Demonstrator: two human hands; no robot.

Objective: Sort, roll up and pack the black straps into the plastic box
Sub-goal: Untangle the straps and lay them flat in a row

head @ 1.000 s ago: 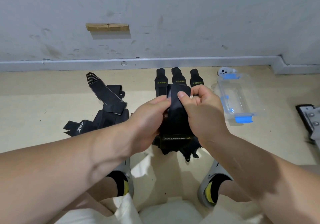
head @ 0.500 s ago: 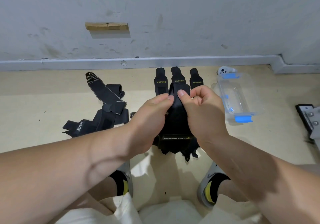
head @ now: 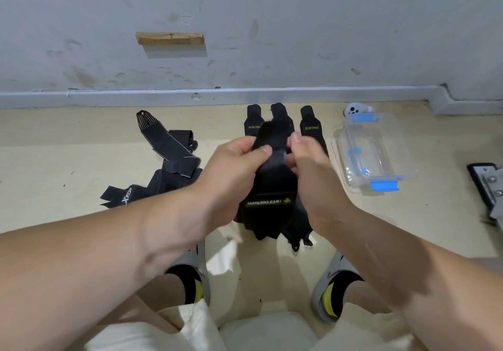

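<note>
Pale beige floor (head: 68, 160) carries everything. Person seated, feet below the grip.

Loose heap of flat black fabric straps (head: 174, 171), unsorted, lies well left of the grip and partly behind the left forearm. Clear rectangular plastic box with blue latches (head: 392, 138) sits just right of the grip, open, no straps inside yet as far as can be seen.

Wide black fabric strap with a white printed label (head: 272, 187) is held up between both hands. Its lower end hangs onto more dark straps under the grip.

Left hand (head: 231, 165) and right hand (head: 313, 165) each have a closed grip on the strap's top end, thumb against curled fingers, folding it over. The top end is blurred, so the number of turns can't be told.

Three narrow black straps with yellow lettering (head: 310, 126) lie side by side just beyond the grip. Small white device (head: 353, 110) is behind the box.

Likely step: starting the roll.

Risks:
- The first fold is skewed, so the roll cones and won't fit the box.
- The hanging tail drags or snags on the straps beneath.
- A pinch slips, so the roll springs open.
</note>
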